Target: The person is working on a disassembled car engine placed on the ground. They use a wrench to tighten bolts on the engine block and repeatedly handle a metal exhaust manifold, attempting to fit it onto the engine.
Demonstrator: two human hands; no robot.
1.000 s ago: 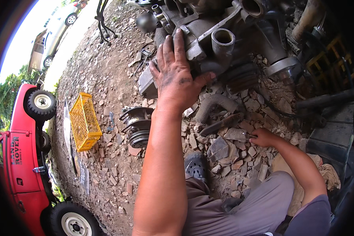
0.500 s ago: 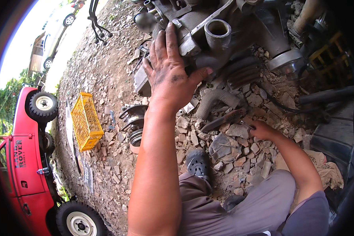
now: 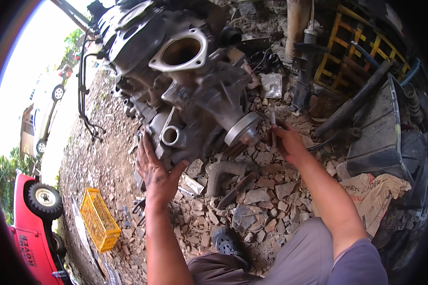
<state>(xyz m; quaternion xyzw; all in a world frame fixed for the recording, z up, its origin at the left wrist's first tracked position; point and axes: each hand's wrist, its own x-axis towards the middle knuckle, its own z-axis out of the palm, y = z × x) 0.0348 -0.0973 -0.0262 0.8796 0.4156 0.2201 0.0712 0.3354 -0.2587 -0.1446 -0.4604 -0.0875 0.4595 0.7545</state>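
Raised from the rubble (image 3: 257, 195) in the last half-second, a person's right hand (image 3: 291, 146) now holds one slim metal tool (image 3: 273, 118) upright, fingers closed on its lower part. Left hand (image 3: 158, 179) fingers, spread and gripping nothing, lie against one engine (image 3: 213, 100). Between and beyond both sets of fingers, the engine looks heavy, rigid, best held by solid castings; the tool looks light, stiff, best held mid-shaft. Below and between the fingers lies one curved hose (image 3: 217, 178); below-left, one yellow crate (image 3: 110, 241).
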